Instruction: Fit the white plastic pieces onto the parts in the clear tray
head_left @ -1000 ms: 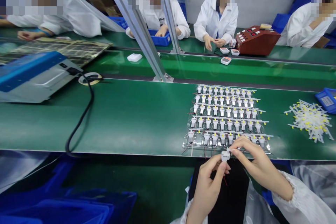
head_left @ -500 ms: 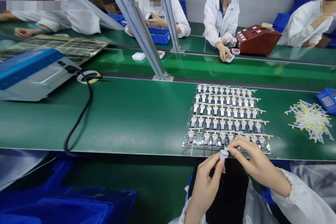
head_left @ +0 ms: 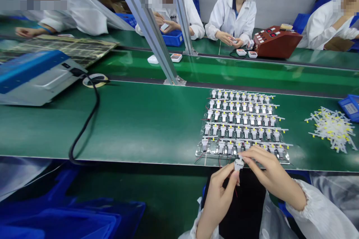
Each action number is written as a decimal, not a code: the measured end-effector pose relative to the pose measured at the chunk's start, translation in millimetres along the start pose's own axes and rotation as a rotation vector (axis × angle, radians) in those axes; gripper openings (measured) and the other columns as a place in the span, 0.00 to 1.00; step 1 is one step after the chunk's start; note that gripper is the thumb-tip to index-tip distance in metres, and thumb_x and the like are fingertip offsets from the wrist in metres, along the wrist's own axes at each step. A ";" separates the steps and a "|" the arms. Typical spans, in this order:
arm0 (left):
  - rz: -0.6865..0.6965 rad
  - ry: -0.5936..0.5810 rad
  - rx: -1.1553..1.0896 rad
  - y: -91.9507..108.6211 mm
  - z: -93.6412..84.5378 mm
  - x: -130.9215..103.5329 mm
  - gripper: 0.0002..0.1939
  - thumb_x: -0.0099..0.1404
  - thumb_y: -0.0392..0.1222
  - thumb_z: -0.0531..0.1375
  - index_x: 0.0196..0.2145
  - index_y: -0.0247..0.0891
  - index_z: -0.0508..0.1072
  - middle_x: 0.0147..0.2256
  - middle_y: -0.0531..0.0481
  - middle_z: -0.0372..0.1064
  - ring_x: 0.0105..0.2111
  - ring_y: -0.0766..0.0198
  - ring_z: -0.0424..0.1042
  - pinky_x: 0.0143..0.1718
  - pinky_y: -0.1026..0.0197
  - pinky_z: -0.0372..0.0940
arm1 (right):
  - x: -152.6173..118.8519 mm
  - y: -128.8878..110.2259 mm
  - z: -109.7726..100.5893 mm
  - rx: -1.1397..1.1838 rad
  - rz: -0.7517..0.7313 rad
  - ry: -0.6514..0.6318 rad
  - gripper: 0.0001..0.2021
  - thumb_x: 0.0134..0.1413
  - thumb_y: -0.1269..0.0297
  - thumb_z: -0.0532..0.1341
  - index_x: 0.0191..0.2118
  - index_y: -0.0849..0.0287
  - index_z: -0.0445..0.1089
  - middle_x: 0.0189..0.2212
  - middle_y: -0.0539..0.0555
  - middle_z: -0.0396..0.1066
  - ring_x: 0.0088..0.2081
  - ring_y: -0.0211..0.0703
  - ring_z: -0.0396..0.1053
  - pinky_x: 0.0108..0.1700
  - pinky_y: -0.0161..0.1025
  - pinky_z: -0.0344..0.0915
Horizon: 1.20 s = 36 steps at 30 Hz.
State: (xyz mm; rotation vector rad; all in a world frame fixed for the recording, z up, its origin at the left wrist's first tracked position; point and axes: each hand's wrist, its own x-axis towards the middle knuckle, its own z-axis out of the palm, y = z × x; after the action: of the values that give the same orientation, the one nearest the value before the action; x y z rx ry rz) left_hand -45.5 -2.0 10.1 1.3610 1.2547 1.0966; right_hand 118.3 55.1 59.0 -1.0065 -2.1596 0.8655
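My left hand (head_left: 220, 190) pinches a small white motor-like part (head_left: 238, 164) between thumb and fingertips, just off the table's front edge. A thin red wire hangs below it. My right hand (head_left: 266, 164) is closed at the part's upper end, its fingertips on a thin white piece (head_left: 240, 156) that they partly hide. Just beyond my hands lies a clear plastic tray (head_left: 199, 153) with rows of similar white parts, thin white strips with yellow tips lying across them. One spot in the nearest row, second from the left, has no white part.
On the right lies a pile of white strips with yellow ends (head_left: 333, 129), beside a blue bin (head_left: 350, 108). A metal post (head_left: 157, 37) rises at the table's back edge. A blue-grey machine (head_left: 36, 78) with a black cable (head_left: 86, 127) stands left. Co-workers sit across the belt.
My hands hold nearly the same place, with the white part still between them. Across the belt, a co-worker's hand has drawn back from a white device, leaving it on the table.
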 end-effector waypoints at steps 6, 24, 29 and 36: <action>-0.013 0.007 -0.016 -0.5 1.4 -0.4 0.14 0.70 0.44 0.52 0.31 0.35 0.72 0.25 0.51 0.66 0.26 0.67 0.64 0.31 0.67 0.59 | 0.0 1.3 0.9 -0.062 -0.076 0.030 0.11 0.64 0.69 0.53 0.47 0.55 0.70 0.35 0.54 0.72 0.38 0.43 0.69 0.43 0.44 0.68; -0.013 0.037 -0.038 -2.3 1.9 -2.9 0.14 0.70 0.42 0.52 0.28 0.35 0.70 0.24 0.52 0.64 0.25 0.68 0.63 0.29 0.67 0.58 | -1.7 7.8 6.7 -0.121 -0.160 -0.042 0.13 0.63 0.72 0.53 0.49 0.56 0.68 0.37 0.56 0.72 0.37 0.44 0.68 0.38 0.43 0.67; 0.014 0.065 -0.027 0.6 -6.8 -4.3 0.13 0.70 0.42 0.52 0.31 0.36 0.72 0.25 0.51 0.66 0.26 0.67 0.65 0.31 0.67 0.59 | 3.8 2.7 5.4 -0.140 -0.175 -0.092 0.16 0.63 0.72 0.53 0.53 0.53 0.66 0.37 0.56 0.72 0.38 0.45 0.68 0.40 0.45 0.68; 0.013 0.124 0.008 -1.5 -33.0 -6.1 0.13 0.70 0.43 0.53 0.41 0.38 0.76 0.30 0.49 0.74 0.28 0.65 0.70 0.33 0.66 0.63 | 26.5 -11.6 7.4 -0.251 -0.227 -0.217 0.19 0.62 0.68 0.56 0.58 0.52 0.62 0.43 0.58 0.71 0.44 0.48 0.68 0.46 0.50 0.68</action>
State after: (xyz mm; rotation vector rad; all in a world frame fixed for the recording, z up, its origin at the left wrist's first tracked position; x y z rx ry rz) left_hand -78.6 -5.8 13.4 1.3260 1.3424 1.2017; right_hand 93.8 68.6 69.6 -0.7903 -2.5575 0.6308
